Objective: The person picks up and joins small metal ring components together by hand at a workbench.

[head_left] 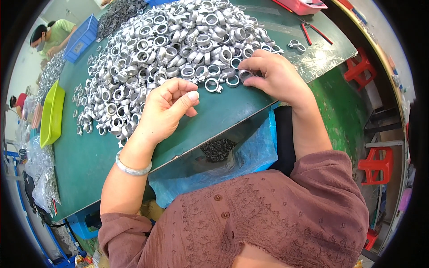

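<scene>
Green tabletop (214, 116); right hand (277, 75) pinches round, silver-grey ring (244, 75).

Grey metal rings (178, 51) heaped over the green bench (85, 178), upper centre of frame. One ring (244, 74), right of centre, is gripped in the fingers (258, 62) of the right hand (275, 77). Left hand (165, 105) held at centre, loosely curled, over bench surface. Red-handled pliers (306, 34) laid upper right; yellow-green tray (52, 115) placed at left; blue plastic (259, 149) seen below bench edge.
</scene>
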